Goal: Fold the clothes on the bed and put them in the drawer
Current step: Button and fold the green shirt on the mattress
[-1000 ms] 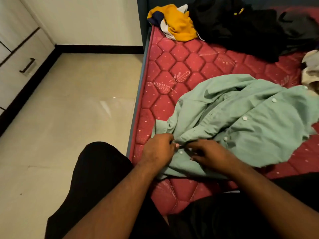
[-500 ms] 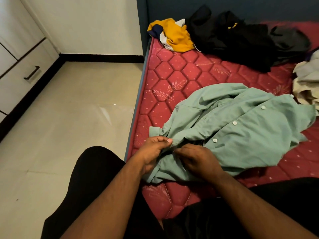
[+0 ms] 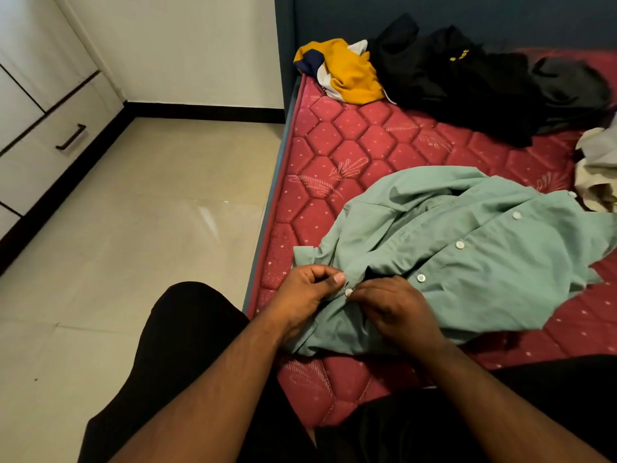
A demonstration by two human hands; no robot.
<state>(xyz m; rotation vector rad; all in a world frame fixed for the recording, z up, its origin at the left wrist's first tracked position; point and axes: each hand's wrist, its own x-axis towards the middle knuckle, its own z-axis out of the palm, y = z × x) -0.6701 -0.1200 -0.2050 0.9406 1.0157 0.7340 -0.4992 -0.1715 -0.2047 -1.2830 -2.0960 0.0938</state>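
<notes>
A light green button shirt [image 3: 467,262] lies crumpled on the red quilted mattress [image 3: 350,145], its white buttons running up to the right. My left hand [image 3: 307,295] pinches the shirt's front edge near the collar end. My right hand [image 3: 390,305] pinches the cloth right beside it, at a white button between the two hands. A yellow, white and navy garment [image 3: 347,71], a heap of black clothes [image 3: 467,81] and a pale garment [image 3: 597,168] lie farther back on the bed. White drawers with a dark handle [image 3: 71,137] stand at the far left.
Pale tiled floor [image 3: 133,245] lies between the bed and the drawer unit. A dark blue headboard [image 3: 367,15] rises behind the clothes. My legs in black trousers [image 3: 187,345] hang over the bed's left edge.
The view has tilted up a little. Both hands have stayed on the shirt's front edge, working at a button that now shows between them.
</notes>
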